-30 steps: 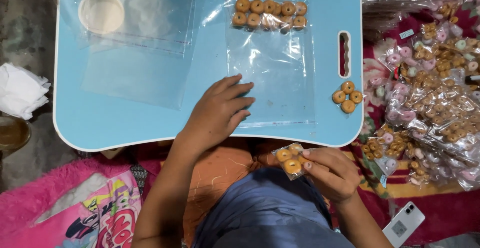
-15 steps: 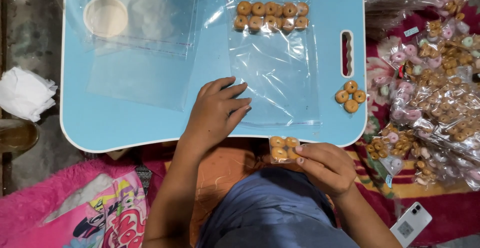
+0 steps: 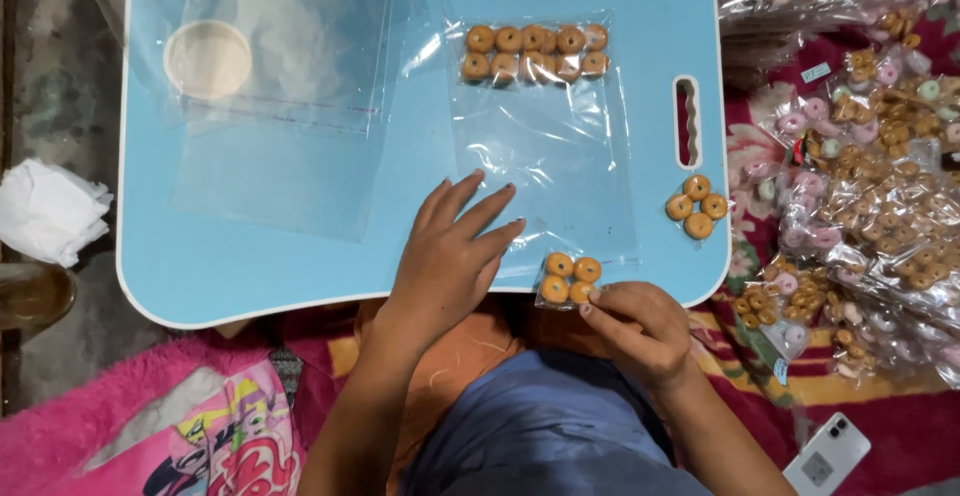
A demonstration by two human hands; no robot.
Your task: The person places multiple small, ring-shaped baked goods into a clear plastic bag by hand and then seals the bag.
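Right hand (image 3: 640, 328) is pinching a small ring packet (image 3: 568, 278); left hand (image 3: 448, 256), fingers released, is flattening the clear bag (image 3: 545, 171), its long axis running away from the person.

Bare tabletop (image 3: 250, 266) lies left of the left hand (image 3: 450, 251); 4 loose rings (image 3: 697, 206) crowd the right.

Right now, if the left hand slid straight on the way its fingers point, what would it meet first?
The left hand points up and right across the blue plastic lap table; its fingertips already rest at the edge of the clear plastic bag with small orange rings, so it would likely slide onto that bag.
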